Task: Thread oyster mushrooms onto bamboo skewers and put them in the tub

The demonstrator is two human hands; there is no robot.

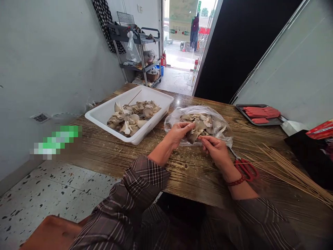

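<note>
My left hand (180, 133) is closed on a grey-brown oyster mushroom (199, 129), thumb and fingers pinching its edge above a clear plastic bag. Close beside it, my right hand (215, 147) is closed in a pinch at the mushroom's lower side. A thin bamboo skewer (200, 138) shows at its fingertips, mostly hidden by the fingers. More oyster mushrooms (205, 119) lie in the open plastic bag (170, 121) behind both hands. To the left, a white plastic tub (153, 128) holds a heap of mushrooms (132, 118), with skewers sticking out.
Red-handled scissors (246, 168) lie by my right forearm. Loose bamboo skewers (288, 166) spread over the table's right side. A dark tray (273, 121) with red gloves (261, 111) sits at the back right, near a black box (301, 152). Beyond the table stands a grey cart (142, 40).
</note>
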